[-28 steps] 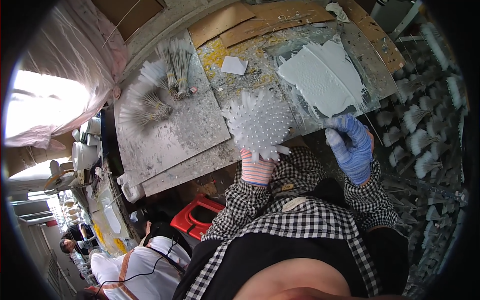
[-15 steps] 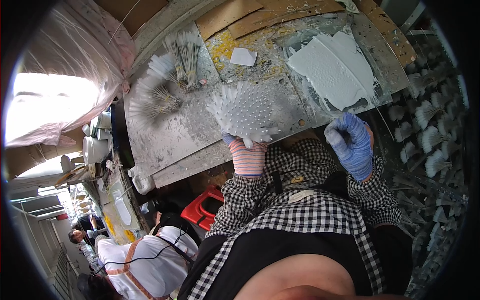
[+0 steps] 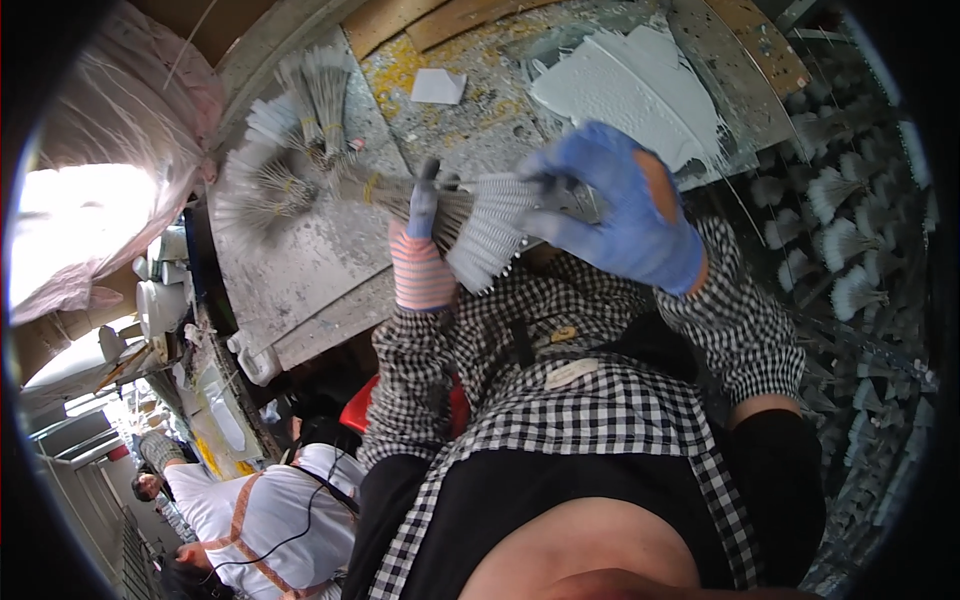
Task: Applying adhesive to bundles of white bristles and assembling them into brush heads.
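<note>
My left hand (image 3: 422, 240), in a striped pink and grey glove, is closed round the stems of a fanned bundle of thin stalks (image 3: 492, 220). The stalks have pale translucent ends with white dots at their tips. They lie sideways, with the tips toward my right hand (image 3: 625, 215). That hand wears a blue glove; its thumb and fingers are curved but apart at the tip end, slightly blurred. Whether they touch the tips I cannot tell. Beyond the hands, a thick white paste layer (image 3: 630, 95) spreads over a glass-like sheet on the worktable.
More tied bundles of stalks (image 3: 265, 185) lie on the table's (image 3: 310, 285) left part. A white paper piece (image 3: 438, 86) is near the back. Racks of pale tufts (image 3: 850, 240) stand at right. A person in white (image 3: 290, 510) sits at lower left, near a red stool (image 3: 360, 405).
My left hand has turned the bundle from tips facing up to lying sideways and moved left. My right hand has come leftward and up to the tips, its curled fingers spreading.
</note>
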Motion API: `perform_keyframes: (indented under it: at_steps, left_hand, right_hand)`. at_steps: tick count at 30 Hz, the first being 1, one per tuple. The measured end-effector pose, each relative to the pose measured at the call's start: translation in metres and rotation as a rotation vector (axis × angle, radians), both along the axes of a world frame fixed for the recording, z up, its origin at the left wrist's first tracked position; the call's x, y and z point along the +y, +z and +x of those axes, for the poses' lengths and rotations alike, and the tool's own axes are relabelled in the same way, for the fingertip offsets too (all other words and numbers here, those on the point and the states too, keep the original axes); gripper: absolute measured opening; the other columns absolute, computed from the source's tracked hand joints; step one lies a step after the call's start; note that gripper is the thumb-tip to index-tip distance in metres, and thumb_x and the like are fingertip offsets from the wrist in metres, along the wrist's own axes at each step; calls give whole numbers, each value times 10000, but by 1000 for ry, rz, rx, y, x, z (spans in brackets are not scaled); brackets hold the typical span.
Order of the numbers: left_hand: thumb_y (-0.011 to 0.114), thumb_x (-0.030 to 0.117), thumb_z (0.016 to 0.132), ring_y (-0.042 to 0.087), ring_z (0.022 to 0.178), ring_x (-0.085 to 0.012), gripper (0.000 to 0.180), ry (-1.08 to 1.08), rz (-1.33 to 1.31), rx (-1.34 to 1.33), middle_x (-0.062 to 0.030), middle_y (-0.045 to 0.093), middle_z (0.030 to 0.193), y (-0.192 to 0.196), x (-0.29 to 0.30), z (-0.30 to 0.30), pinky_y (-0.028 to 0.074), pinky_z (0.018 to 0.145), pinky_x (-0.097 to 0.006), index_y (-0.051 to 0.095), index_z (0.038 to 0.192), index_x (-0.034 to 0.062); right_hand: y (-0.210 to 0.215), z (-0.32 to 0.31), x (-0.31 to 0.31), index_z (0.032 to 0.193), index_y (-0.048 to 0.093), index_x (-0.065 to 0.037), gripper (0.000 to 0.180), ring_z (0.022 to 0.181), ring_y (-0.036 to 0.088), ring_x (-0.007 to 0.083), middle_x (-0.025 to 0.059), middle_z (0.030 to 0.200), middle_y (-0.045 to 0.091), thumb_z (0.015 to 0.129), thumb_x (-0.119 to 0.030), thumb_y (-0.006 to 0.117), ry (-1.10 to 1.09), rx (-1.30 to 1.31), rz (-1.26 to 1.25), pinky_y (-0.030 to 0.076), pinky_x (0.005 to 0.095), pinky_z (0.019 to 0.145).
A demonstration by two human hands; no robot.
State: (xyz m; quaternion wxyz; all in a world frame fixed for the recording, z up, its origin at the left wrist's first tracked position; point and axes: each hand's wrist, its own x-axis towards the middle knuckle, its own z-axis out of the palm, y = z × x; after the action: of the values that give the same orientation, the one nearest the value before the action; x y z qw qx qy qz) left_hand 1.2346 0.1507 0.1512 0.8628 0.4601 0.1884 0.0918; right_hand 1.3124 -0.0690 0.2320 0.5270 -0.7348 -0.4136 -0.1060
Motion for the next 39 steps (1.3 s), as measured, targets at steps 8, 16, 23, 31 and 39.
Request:
perform_keyframes:
  at_steps: [8, 16, 23, 31, 39]
  left_hand:
    - [838, 186, 797, 689, 886, -180, 428, -281, 382, 93, -121, 708, 1038, 35, 1, 25, 571, 791, -321, 627, 1090, -43]
    - [761, 47, 805, 698, 943, -217, 444, -427, 305, 71, -127, 702, 1038, 31, 2, 37, 580, 825, -323, 537, 1172, -60]
    - [696, 33, 811, 658, 944, -176, 495, -329, 376, 29, -101, 665, 1042, 31, -9, 65, 549, 857, -308, 454, 1240, -20]
    - [686, 48, 852, 667, 991, -191, 373, -324, 374, -203, -98, 672, 1084, 54, -59, 121, 569, 856, -321, 544, 1195, 16]
    - [791, 123, 683, 586, 983, -314, 368, -324, 1441, -824, -107, 618, 1007, 75, -107, 172, 476, 883, -416, 668, 1030, 119]
  right_hand:
    - [-28, 27, 14, 952, 646, -66, 327, 886, 626, 294, 95, 939, 616, 740, -261, 799, 217, 19, -346, 529, 388, 839]
    - [-45, 29, 4, 942, 695, -77, 255, 876, 627, 292, 99, 902, 610, 700, -109, 768, 100, -58, -295, 532, 389, 804]
    - [-28, 32, -1, 919, 741, -130, 176, 839, 656, 285, 81, 882, 664, 766, -211, 706, 61, -79, -493, 547, 396, 766]
    - [-23, 75, -28, 1131, 693, -54, 480, 905, 717, 263, 125, 967, 748, 821, -418, 734, -70, 348, -667, 561, 368, 856]
    - [-99, 139, -93, 1077, 707, -84, 381, 853, 704, 295, 130, 930, 733, 885, -412, 689, -322, -183, -677, 558, 393, 792]
